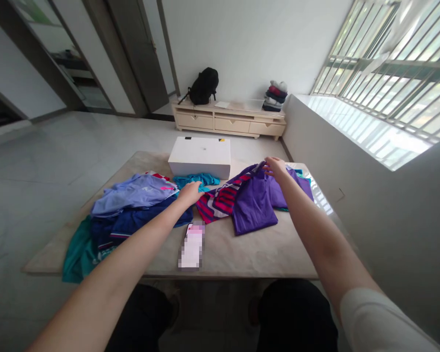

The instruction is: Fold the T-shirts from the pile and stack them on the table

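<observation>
A purple garment (254, 203) with a red, navy and white striped part (222, 199) lies stretched across the middle of the table (220, 252). My left hand (191, 192) is closed on the left end of its striped part. At the garment's upper right, my right hand (275, 166) pinches the far edge and raises it slightly. More purple cloth (300, 187) lies to the right, partly behind my right forearm; whether it is a separate piece I cannot tell. A bright blue cloth (196, 179) is bunched just behind my left hand.
Left of my hands is a loose heap with a light blue shirt (135, 194), navy clothing (139, 222) and a green garment (79, 252). A phone (191, 247), blurred out, lies near the front edge. Behind stands a white box (200, 156); farther back, a low cabinet (231, 124) bears a black backpack (204, 87).
</observation>
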`<state>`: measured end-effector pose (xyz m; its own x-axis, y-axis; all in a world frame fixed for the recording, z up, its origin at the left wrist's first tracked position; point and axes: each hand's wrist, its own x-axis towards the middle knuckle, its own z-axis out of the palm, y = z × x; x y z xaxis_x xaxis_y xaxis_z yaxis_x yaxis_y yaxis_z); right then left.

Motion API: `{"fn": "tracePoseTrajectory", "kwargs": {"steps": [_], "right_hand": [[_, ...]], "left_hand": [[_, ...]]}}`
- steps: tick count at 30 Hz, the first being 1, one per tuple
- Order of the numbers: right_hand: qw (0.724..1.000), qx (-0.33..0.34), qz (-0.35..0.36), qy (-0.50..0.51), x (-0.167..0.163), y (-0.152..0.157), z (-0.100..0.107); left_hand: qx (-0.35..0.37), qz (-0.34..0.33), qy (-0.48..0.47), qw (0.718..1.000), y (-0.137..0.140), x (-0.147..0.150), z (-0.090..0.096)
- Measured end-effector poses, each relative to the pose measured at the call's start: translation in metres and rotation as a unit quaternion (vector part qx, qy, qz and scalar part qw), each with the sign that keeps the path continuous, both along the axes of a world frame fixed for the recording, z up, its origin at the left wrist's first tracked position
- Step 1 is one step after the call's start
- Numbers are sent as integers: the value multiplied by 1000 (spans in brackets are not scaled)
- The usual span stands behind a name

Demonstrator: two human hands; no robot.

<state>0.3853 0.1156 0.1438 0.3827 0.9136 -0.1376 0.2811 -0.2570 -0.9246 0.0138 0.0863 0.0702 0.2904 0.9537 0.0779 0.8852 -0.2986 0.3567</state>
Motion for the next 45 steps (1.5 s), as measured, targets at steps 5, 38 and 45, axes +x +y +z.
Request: {"fn": "tracePoseTrajectory", "kwargs": {"steps": [5,38,45], "right_hand": [[983,-40,-36,-174,8,-30,-97],[941,55,-153,296,0,-349,-72],[951,54,-108,285,-3,-358,-55]], "left_hand": [[27,-129,12,991,-39,49,-54],[44,-185,-42,981,-280,126,-134],[39,-177,-32,983,-279,132,-128]]}}
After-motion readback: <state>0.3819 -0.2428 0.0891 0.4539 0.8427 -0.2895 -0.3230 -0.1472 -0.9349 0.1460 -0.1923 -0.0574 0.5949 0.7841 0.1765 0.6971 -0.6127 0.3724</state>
